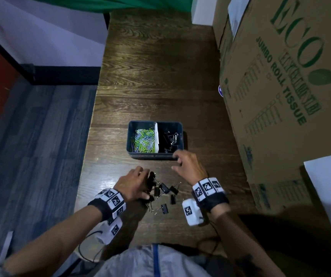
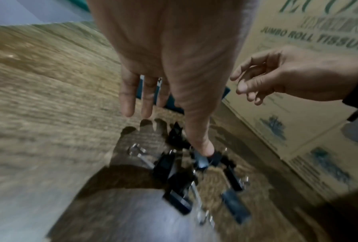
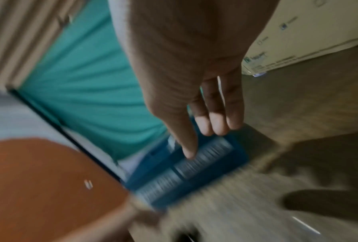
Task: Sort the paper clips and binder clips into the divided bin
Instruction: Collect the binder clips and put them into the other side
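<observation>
- Divided bin (image 1: 155, 156): paper clips (image 1: 143, 139) left compartment, binder clips inside (image 1: 169, 139) right.
- Loose binder clips (image 1: 163, 191): table (image 1: 156, 76), just before bin; some hidden under left hand (image 1: 133, 183).
- Left hand: spread, thumb touching a clip.
- Right hand (image 1: 188, 165): loosely open, empty, at bin's near rim.
- Cardboard box (image 1: 286, 86): right of bin.
- Right wrist view: blurred.

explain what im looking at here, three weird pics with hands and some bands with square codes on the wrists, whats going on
No machine here: a person is sorting clips by hand. The big picture comes from a camera on their head; the other two come from cameras on each wrist, looking along the fingers, hence the blur. On the wooden table stands a divided bin: coloured paper clips in its left half, binder clips in its right. More loose binder clips lie nearer the person. The left hand reaches into that pile, fingers straight. The right hand hovers by the bin, holding nothing. Cardboard boxes stand on the right.
</observation>
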Tool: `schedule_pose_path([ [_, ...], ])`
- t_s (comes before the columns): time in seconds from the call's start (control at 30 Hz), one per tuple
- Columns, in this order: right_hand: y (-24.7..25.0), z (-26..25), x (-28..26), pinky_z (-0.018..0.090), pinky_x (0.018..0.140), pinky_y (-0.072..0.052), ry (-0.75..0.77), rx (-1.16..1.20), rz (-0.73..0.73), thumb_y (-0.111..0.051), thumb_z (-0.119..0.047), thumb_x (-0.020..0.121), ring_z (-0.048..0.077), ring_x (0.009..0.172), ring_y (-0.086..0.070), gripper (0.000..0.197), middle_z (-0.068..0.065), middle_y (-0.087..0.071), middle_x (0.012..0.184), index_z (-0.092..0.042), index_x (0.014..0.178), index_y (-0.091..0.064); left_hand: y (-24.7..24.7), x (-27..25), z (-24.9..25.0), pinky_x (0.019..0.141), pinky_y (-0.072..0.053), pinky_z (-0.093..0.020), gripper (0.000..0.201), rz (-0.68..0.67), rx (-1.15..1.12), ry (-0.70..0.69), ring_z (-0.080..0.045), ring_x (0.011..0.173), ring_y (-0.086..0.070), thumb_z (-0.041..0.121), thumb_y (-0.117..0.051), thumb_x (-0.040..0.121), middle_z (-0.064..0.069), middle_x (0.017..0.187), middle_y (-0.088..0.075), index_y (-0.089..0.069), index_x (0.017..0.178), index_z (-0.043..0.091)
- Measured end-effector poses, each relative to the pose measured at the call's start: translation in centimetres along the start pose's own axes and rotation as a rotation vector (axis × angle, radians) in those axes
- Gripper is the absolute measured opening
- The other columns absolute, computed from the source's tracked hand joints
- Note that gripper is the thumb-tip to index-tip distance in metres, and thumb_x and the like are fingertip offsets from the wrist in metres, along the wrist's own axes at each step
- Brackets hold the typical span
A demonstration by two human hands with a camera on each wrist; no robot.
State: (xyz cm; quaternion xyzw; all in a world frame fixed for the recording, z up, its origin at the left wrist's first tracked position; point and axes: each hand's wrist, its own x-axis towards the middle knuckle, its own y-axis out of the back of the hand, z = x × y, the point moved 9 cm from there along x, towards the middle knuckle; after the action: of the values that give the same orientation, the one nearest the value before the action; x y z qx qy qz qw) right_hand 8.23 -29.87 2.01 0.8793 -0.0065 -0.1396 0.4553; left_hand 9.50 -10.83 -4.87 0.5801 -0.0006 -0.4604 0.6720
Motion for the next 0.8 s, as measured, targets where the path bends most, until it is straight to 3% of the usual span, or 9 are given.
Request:
schedule_pose_path([
  [0.07,-3.5,1.9,-2.1,0.041,0.1,-0.051,-0.062,-0.086,-0.2,-0.077,-0.014,0.081,0.028,0.124,-0.055,0.063,0.006,-0.051,0.137,-0.024,0.137,-0.05,-2.3,-0.2,-0.5,0.097,-0.046,-0.044,0.123,-0.069,0.057,0.033,-0.028,0.13,-0.034,0.057,-0.08,0.062,-0.006,0.152,-0.017,-0.002,0.151,0.025],
  [0.1,-5.3,3.2,-3.3,0.046,0.108,-0.044,-0.12,-0.112,-0.313,-0.079,-0.013,0.079,0.031,0.135,-0.044,0.079,0.006,-0.036,0.151,-0.029,0.146,-0.04,-3.0,-0.2,-0.5,0.097,-0.046,-0.044,0.129,-0.077,0.096,0.029,-0.028,0.13,-0.033,0.055,-0.082,0.059,-0.005,0.155,-0.012,0.003,0.151,0.027],
  [0.17,-8.2,5.4,-5.5,0.052,0.112,-0.037,-0.217,-0.135,-0.494,-0.084,-0.01,0.072,0.035,0.143,-0.031,0.109,0.003,-0.006,0.16,-0.041,0.153,-0.019,-4.0,-0.1,-0.3,0.094,-0.049,-0.043,0.133,-0.078,0.163,-0.005,-0.028,0.129,-0.032,0.048,-0.085,0.058,-0.003,0.158,-0.007,0.007,0.152,0.03],
  [0.23,-9.9,6.4,-6.4,0.052,0.108,-0.042,-0.235,-0.17,-0.544,-0.089,-0.011,0.067,0.036,0.139,-0.035,0.123,0.005,0.0,0.158,-0.046,0.153,-0.008,-4.2,0.3,-0.1,0.092,-0.049,-0.042,0.132,-0.076,0.177,-0.039,-0.029,0.129,-0.031,0.041,-0.086,0.061,-0.003,0.158,-0.006,0.01,0.151,0.032],
  [0.3,-10.8,6.3,-6.4,0.05,0.102,-0.049,-0.206,-0.205,-0.494,-0.091,-0.018,0.065,0.035,0.129,-0.044,0.123,0.007,-0.008,0.149,-0.045,0.152,-0.009,-4.1,0.8,0.2,0.093,-0.049,-0.044,0.131,-0.08,0.148,-0.06,-0.03,0.13,-0.029,0.04,-0.085,0.062,-0.006,0.158,-0.005,0.012,0.151,0.033],
  [0.4,-11.4,5.0,-6.0,0.046,0.093,-0.054,-0.126,-0.222,-0.402,-0.09,-0.021,0.067,0.03,0.118,-0.051,0.105,0.005,-0.019,0.137,-0.038,0.146,-0.023,-3.9,1.7,1.2,0.092,-0.049,-0.046,0.13,-0.101,0.148,-0.071,-0.032,0.131,-0.028,0.046,-0.085,0.061,-0.007,0.157,-0.002,0.008,0.15,0.036],
  [0.57,-11.5,3.4,-4.9,0.046,0.09,-0.053,-0.146,-0.207,-0.333,-0.082,-0.026,0.078,0.029,0.108,-0.056,0.069,0.005,-0.028,0.13,-0.029,0.133,-0.04,-3.3,2.6,3.3,0.089,-0.051,-0.046,0.099,-0.11,0.132,-0.062,-0.034,0.124,-0.036,0.025,-0.082,0.067,-0.012,0.142,-0.021,-0.022,0.146,0.031],
  [0.63,-11.4,3.6,-4.4,0.047,0.09,-0.053,-0.199,-0.182,-0.335,-0.083,-0.025,0.077,0.03,0.106,-0.057,0.068,0.005,-0.03,0.131,-0.026,0.132,-0.043,-3.2,2.8,3.3,0.089,-0.051,-0.046,0.096,-0.126,0.11,-0.037,-0.035,0.12,-0.041,0.019,-0.083,0.066,-0.012,0.136,-0.024,-0.027,0.143,0.028],
  [0.8,-10.5,4.2,-3.8,0.046,0.091,-0.051,-0.272,-0.18,-0.331,-0.086,-0.03,0.073,0.032,0.11,-0.057,0.076,0.007,-0.035,0.134,-0.02,0.134,-0.043,-2.7,2.9,2.5,0.085,-0.052,-0.044,0.085,-0.086,-0.002,-0.019,-0.034,0.103,-0.056,0.02,-0.083,0.067,-0.011,0.13,-0.029,-0.037,0.138,0.024],
])
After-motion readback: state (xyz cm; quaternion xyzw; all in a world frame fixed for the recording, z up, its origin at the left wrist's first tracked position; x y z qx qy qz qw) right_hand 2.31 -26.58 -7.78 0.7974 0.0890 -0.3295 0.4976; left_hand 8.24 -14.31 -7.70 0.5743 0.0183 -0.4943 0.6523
